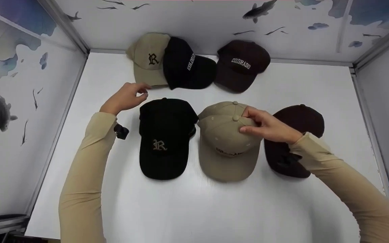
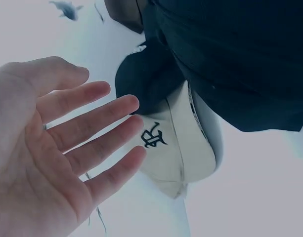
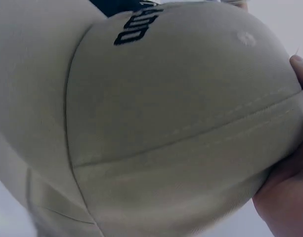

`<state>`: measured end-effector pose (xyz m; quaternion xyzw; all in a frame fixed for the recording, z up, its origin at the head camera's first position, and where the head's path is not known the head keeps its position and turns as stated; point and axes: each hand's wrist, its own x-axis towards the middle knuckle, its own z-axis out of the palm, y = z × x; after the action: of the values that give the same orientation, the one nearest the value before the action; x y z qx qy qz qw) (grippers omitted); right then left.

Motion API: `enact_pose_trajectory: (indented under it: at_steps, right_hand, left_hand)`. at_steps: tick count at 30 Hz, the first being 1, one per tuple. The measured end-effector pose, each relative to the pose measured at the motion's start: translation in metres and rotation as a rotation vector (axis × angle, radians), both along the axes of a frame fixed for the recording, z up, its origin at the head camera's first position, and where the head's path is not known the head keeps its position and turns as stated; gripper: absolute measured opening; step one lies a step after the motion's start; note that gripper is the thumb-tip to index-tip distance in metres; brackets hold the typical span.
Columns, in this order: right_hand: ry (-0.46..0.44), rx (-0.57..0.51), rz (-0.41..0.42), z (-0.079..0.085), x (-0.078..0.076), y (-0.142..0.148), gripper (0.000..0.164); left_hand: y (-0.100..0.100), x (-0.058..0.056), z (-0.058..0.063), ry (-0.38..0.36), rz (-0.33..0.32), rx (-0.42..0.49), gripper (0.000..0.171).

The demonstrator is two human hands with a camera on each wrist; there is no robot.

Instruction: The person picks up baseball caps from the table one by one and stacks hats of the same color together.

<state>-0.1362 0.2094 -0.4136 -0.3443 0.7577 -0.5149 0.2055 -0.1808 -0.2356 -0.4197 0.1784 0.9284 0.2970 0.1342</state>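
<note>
My right hand (image 1: 270, 126) pinches the crown of a beige baseball cap (image 1: 226, 136) with dark COLORADO lettering, near its top button. Behind it shows the crown of a second beige cap (image 1: 214, 108), mostly hidden by the first. The right wrist view is filled by the beige crown (image 3: 181, 108), with a thumb and part of the hand at its right edge. Relaxed and holding nothing, my left hand (image 1: 127, 98) hovers between a black cap (image 1: 167, 131) with a gold R and a beige cap (image 1: 149, 64) with a dark R. Its fingers (image 2: 99, 118) are spread in the left wrist view.
At the back, a black COLORADO cap (image 1: 189, 69) overlaps the beige R cap, next to a maroon COLORADO cap (image 1: 243, 62). Another maroon cap (image 1: 299, 118) lies partly under my right forearm. The white table (image 1: 194, 212) is bounded by panels painted with fish.
</note>
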Motion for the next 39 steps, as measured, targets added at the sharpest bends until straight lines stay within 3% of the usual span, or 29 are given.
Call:
enact_pose_trajectory:
  at_steps: [5,9,12,15,20,23,33,39]
  right_hand:
    - [-0.093,-0.023,0.02,-0.021,-0.012,0.002,0.016]
    - [-0.196,-0.022,-0.02,-0.036,-0.022,0.007,0.017]
    - [-0.224,-0.018,-0.059,-0.043,-0.026,0.01,0.018]
    - [-0.141,0.024,-0.087,-0.05,-0.027,0.009,0.018]
    - [0.203,0.146,-0.181,-0.058,-0.027,0.005,0.022]
    - [0.32,0.187,-0.25,-0.061,-0.027,0.003,0.025]
    - [0.331,0.272,-0.334,-0.07,-0.027,0.003,0.021]
    - [0.318,0.26,-0.346,-0.068,-0.028,0.001,0.023]
  left_hand:
    - [-0.003,-0.001,-0.004,-0.014,0.019,-0.036,0.033]
    - [-0.003,-0.001,-0.005,-0.029,0.025,-0.041,0.034]
    - [-0.001,-0.001,-0.004,-0.038,0.026,-0.041,0.034]
    - [-0.001,-0.003,-0.003,-0.032,0.027,-0.051,0.033]
    - [0.001,-0.007,-0.001,-0.024,0.015,-0.067,0.033]
    - [0.004,-0.011,0.002,-0.026,0.01,-0.07,0.033]
    - [0.019,-0.04,0.011,-0.059,0.002,-0.08,0.037]
    - [0.025,-0.06,0.013,-0.077,0.012,-0.076,0.039]
